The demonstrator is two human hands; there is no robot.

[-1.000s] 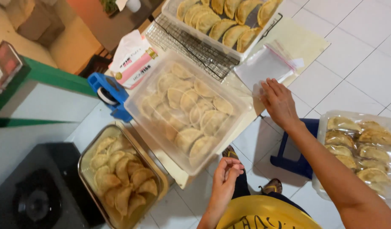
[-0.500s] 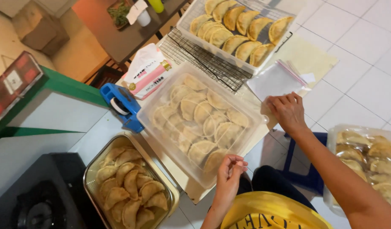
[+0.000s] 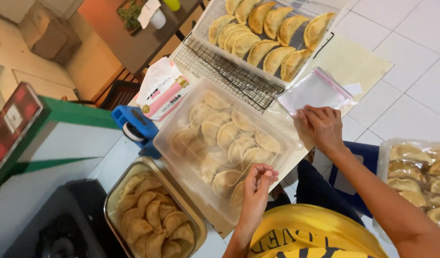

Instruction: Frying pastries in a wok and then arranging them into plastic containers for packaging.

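The right hand (image 3: pixel 323 128) rests palm down on the near edge of a stack of clear plastic bags (image 3: pixel 317 91), fingers curled and pressing the lowest corner; whether it pinches a bag cannot be told. The bags lie flat on a pale sheet (image 3: pixel 353 59) spread over the tiled floor, directly beyond the fingertips. The left hand (image 3: pixel 256 184) is raised at the near edge of a clear lidded tub (image 3: pixel 181 143), thumb and fingertips pinched together; what they nip, if anything, is too small to tell. That tub sits between the two hands and holds pale half-moon pastries (image 3: pixel 224 138) under its translucent lid. Beyond it, at the far edge of the sheet, a white tray (image 3: pixel 203 26) on a wire rack (image 3: pixel 229 76) carries golden half-moon pastries in rows. Left of the person, a metal pan (image 3: pixel 116 191) holds more browned pastries. At the right edge a tray of bagged pastries (image 3: pixel 418 177) lies on the floor. A blue tape dispenser (image 3: pixel 134 126) stands just left of the tub.
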